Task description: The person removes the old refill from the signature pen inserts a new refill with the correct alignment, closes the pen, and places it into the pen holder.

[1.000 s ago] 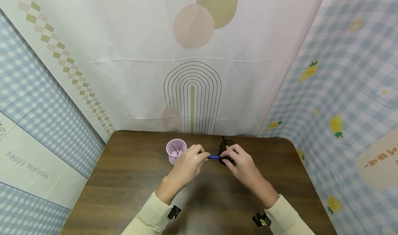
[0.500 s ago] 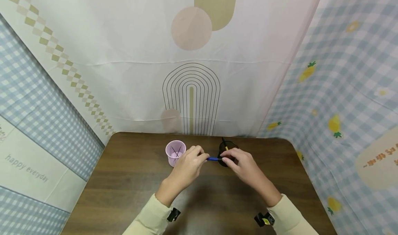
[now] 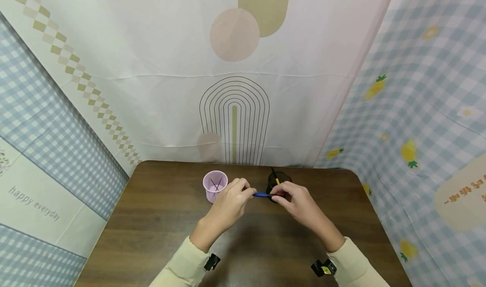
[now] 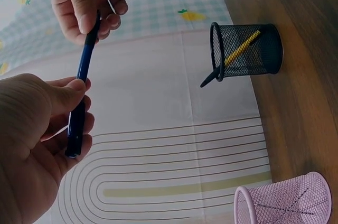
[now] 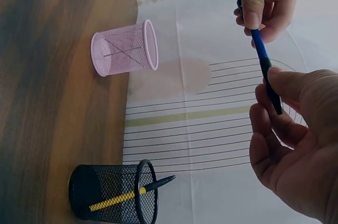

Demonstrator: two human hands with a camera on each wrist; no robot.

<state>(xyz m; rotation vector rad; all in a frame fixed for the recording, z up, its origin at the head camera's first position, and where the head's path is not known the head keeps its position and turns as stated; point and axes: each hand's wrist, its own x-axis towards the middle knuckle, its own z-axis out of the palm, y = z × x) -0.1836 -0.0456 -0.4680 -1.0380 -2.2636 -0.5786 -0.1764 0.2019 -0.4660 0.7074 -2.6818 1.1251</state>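
Observation:
A blue pen with a black end point(image 3: 261, 195) is held level between both hands above the table. My left hand point(image 3: 230, 200) pinches its blue end between thumb and fingers. At the black end, my right hand point(image 3: 300, 203) grips the pen with thumb and fingertips. In the right wrist view the pen's black tip point(image 5: 278, 105) pokes out past the right thumb. Behind the right hand stands a black mesh pen cup point(image 4: 272, 49) with a yellow-and-black pen point(image 4: 240, 49) leaning in it. A pink mesh cup point(image 3: 215, 181) stands just beyond the left hand.
The brown wooden table point(image 3: 159, 219) ends at a white patterned cloth point(image 3: 171, 109) hung behind it. Blue checked cloth point(image 3: 417, 109) hangs at the right side, and more of it at the left. Both wrists carry small black cameras point(image 3: 211, 262).
The right hand has shifted slightly and its fingers have drawn closer together on the black end of the pen. The left hand stays nearly still; both cups stay put.

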